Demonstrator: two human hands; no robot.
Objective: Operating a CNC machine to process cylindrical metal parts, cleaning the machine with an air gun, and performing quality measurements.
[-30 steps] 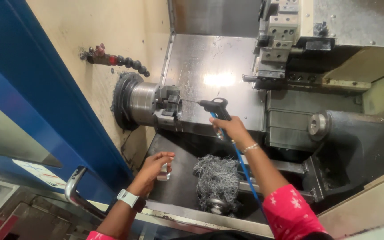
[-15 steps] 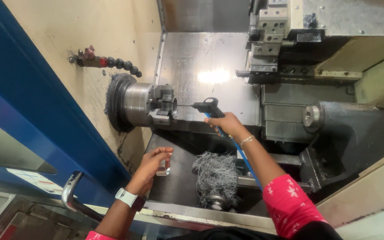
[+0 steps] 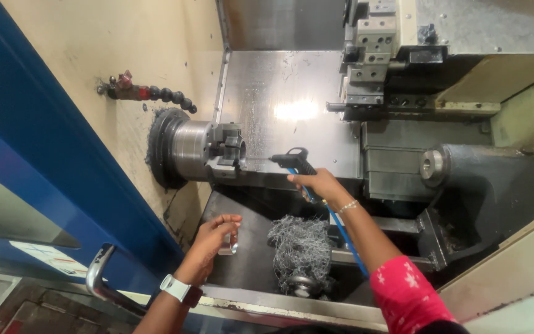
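My right hand (image 3: 317,184) grips a black air blow gun (image 3: 290,161) on a blue hose (image 3: 341,235). Its thin nozzle points left at the jaws of the lathe chuck (image 3: 208,150), ending just short of them. My left hand (image 3: 212,238), with a white watch on the wrist, holds a small shiny metal cylinder (image 3: 229,245) low over the machine bed, below and in front of the chuck.
A tangle of grey metal swarf (image 3: 300,247) lies on the bed between my arms. The tool turret (image 3: 369,55) hangs at the upper right, the tailstock (image 3: 440,166) at right. A blue sliding door (image 3: 44,161) with a chrome handle (image 3: 98,281) stands at left. A segmented coolant hose (image 3: 149,93) juts from the wall.
My right hand has kept the blow gun aimed at the chuck, easing slightly toward it. My left hand has stayed low with the metal cylinder. The camera has shifted a little.
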